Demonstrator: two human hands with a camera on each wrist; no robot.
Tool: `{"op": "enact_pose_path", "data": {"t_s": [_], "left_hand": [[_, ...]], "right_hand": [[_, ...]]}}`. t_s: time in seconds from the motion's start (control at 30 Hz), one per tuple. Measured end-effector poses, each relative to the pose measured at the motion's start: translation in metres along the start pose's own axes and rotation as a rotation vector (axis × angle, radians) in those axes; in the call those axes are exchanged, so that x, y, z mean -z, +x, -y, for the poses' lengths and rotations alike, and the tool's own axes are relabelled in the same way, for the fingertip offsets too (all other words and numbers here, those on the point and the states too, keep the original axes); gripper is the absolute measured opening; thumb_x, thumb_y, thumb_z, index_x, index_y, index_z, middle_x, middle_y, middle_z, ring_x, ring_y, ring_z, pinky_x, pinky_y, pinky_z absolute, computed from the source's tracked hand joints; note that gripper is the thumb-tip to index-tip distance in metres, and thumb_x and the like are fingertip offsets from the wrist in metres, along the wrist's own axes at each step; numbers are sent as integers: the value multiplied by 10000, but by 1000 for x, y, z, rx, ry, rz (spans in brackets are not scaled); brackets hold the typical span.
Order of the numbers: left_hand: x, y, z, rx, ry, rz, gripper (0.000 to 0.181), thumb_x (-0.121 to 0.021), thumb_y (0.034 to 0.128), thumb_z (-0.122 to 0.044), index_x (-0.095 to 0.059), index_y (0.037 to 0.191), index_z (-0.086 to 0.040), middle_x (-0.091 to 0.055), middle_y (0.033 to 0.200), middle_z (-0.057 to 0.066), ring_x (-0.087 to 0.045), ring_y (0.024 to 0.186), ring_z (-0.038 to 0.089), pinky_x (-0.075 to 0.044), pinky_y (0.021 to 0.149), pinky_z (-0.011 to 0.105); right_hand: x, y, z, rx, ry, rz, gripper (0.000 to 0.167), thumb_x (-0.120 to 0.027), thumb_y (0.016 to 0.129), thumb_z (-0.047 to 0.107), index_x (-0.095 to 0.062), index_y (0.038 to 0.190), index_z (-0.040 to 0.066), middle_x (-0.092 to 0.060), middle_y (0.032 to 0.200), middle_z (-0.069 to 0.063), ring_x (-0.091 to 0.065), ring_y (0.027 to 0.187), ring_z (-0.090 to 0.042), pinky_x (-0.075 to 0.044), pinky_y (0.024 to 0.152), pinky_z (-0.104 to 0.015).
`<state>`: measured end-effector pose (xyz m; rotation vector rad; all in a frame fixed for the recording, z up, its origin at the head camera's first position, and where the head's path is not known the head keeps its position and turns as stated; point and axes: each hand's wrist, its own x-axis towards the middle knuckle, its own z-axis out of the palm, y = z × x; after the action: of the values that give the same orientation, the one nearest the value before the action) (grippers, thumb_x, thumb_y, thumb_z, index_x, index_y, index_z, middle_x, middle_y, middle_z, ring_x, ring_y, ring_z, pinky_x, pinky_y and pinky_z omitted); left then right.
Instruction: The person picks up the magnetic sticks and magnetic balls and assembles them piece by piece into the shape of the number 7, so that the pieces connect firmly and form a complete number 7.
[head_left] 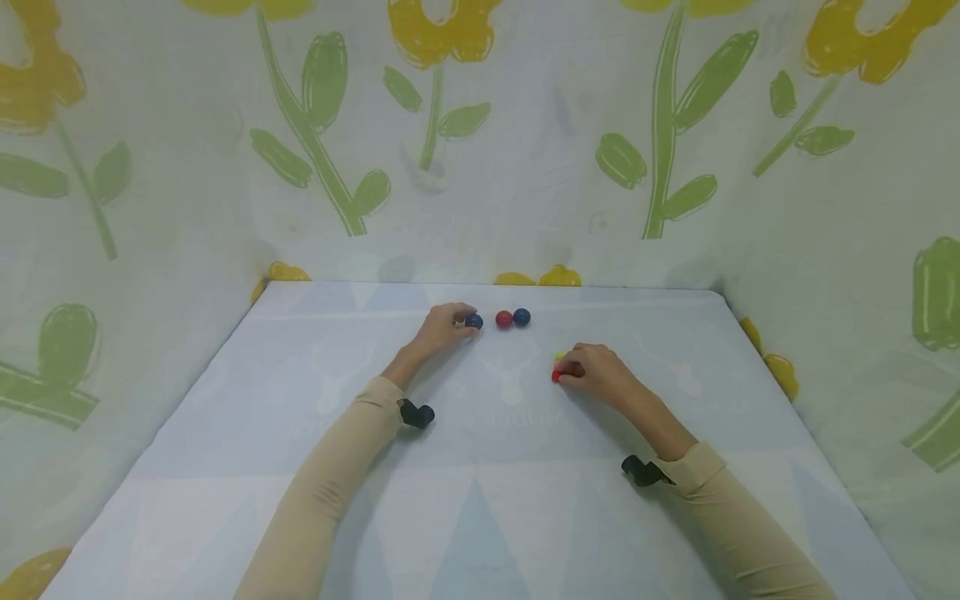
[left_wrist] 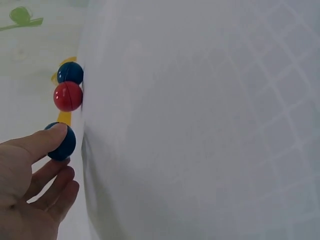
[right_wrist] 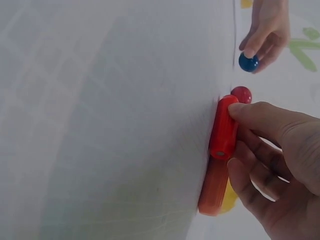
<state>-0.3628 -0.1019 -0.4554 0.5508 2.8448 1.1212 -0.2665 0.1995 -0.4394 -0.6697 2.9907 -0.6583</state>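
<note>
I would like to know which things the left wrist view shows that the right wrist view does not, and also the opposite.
Only the left wrist view shows the loose blue ball, right next to the red ball.

Only the right wrist view shows the right hand, the red cylinder that it holds, and an orange-red piece below it in that picture.

Both show the left hand pinching the other blue ball, the red ball (partly hidden in the right wrist view) and the pale table surface.

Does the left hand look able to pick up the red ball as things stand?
Probably not without letting go first: the left hand pinches a blue ball, which sits between it and the red ball.
</note>
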Motion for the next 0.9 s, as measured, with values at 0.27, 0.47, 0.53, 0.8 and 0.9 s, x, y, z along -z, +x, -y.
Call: {"op": "enact_pose_path", "data": {"t_s": [0.27, 0.47, 0.53, 0.8, 0.9], "left_hand": [[2, -6, -2, -19, 15, 37, 443, -732, 885, -172, -616, 1297, -59, -664, 1253, 113, -622, 1110, 253, -513, 1007, 387], [-1, -7, -3, -19, 38, 90, 448, -726, 891, -199, -611, 1310, -89, -661, 1256, 91, -621, 1076, 231, -524, 980, 368], [-1, -8, -4, -28, 36, 94, 447, -727, 890, -196, -611, 1309, -89, -665, 1245, 89, -622, 1068, 228, -525, 966, 369], [0, -13, -10, -78, 42, 124, 452, -730, 883, -177, -611, 1308, -78, -674, 1226, 82, -633, 1039, 207, -531, 926, 341], [0, -14, -11, -93, 46, 134, 452, -738, 876, -176, -617, 1298, -70, -681, 1213, 89, -641, 1026, 203, -534, 911, 328]], "right_hand": [[0, 0, 0, -5, 2, 3, 160, -765, 846, 136, -768, 994, 75, -694, 892, -23, -601, 792, -143, -573, 785, -325], [-1, -1, -1, -1, 13, -10, 160, -770, 838, 123, -767, 989, 71, -689, 878, -19, -599, 781, -137, -567, 764, -309], [-1, -1, -2, 0, 16, -14, 163, -772, 836, 120, -767, 991, 70, -687, 875, -17, -596, 776, -132, -564, 757, -303], [-2, -2, -2, -6, 21, -9, 171, -767, 843, 124, -764, 1003, 67, -686, 874, -14, -586, 771, -124, -560, 755, -290], [-2, -1, -2, -7, 21, -9, 172, -765, 845, 129, -764, 1006, 68, -684, 874, -11, -582, 772, -121, -558, 756, -286]]}}
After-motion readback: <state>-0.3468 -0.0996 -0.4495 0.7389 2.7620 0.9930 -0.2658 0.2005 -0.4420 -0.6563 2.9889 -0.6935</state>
